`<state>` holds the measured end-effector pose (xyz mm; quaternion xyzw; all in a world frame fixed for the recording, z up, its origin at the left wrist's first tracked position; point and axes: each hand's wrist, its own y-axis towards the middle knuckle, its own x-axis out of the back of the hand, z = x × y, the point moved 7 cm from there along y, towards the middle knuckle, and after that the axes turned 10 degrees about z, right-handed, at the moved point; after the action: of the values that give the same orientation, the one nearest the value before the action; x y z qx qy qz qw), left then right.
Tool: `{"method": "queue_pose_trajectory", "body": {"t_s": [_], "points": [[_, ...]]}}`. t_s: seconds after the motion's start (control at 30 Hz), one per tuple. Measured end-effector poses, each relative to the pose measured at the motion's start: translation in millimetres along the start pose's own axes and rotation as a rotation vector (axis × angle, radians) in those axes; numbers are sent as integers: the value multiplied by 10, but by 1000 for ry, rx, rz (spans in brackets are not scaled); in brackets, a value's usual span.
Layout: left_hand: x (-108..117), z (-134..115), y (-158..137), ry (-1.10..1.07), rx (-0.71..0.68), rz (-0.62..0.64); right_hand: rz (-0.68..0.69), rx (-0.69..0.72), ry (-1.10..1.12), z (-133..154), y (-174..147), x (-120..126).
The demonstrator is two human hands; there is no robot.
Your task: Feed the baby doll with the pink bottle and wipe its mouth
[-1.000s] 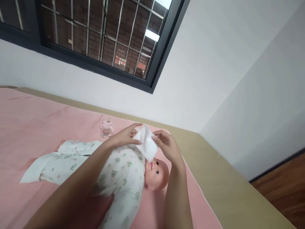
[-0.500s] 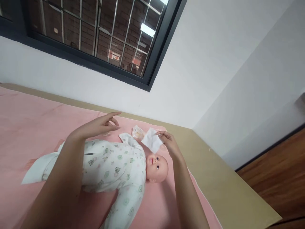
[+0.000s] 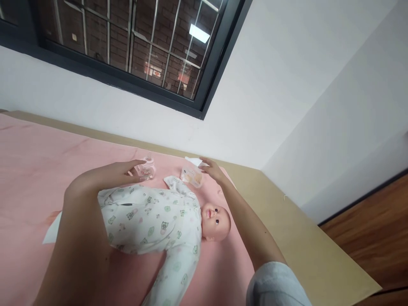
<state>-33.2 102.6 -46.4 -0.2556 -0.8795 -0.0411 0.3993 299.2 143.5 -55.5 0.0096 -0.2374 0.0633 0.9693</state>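
Observation:
My left hand (image 3: 129,172) is beside a clear baby bottle (image 3: 148,169) with a pink collar, standing upright. Its fingers are apart along the bottle's left side; I cannot tell whether they touch it. Over at the far right of the sheet, my right hand (image 3: 212,169) has its fingertips at a white tissue (image 3: 194,161). In front of that tissue sits a small clear plastic packet (image 3: 191,176) with orange print. Between my arms a baby doll (image 3: 153,216) lies on its back in a white patterned suit, its head (image 3: 216,221) to the right.
A pink sheet (image 3: 79,157) covers much of the beige surface (image 3: 280,221). Behind rise a white wall (image 3: 153,127) and a dark-framed window (image 3: 200,102) with bars. Brown wood (image 3: 366,225) stands at the right.
My left hand has moved left from above the bottle to its side, uncovering it. My right hand has carried the tissue from near the doll's face back behind the packet.

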Motion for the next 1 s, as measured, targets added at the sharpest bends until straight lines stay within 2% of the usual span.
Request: {"method": "queue_pose_trajectory", "body": {"t_s": [0.1, 0.3, 0.53, 0.67, 0.8, 0.9, 1.0], "points": [[-31, 102, 8, -42, 72, 65, 40, -46, 19, -113, 113, -18], [14, 224, -22, -28, 151, 39, 188, -225, 75, -495, 139, -81], [-62, 84, 21, 22, 161, 104, 138, -267, -10, -603, -51, 78], [-99, -75, 51, 55, 65, 117, -26, -218, -47, -731, -248, 390], [41, -182, -17, 73, 71, -84, -373, -174, -95, -1032, -569, 722], [138, -295, -112, 21, 82, -252, -593, -198, -135, -1350, -811, 782], [134, -397, -81, -134, 23, -354, -666, -209, -158, -1642, -934, 702]]}}
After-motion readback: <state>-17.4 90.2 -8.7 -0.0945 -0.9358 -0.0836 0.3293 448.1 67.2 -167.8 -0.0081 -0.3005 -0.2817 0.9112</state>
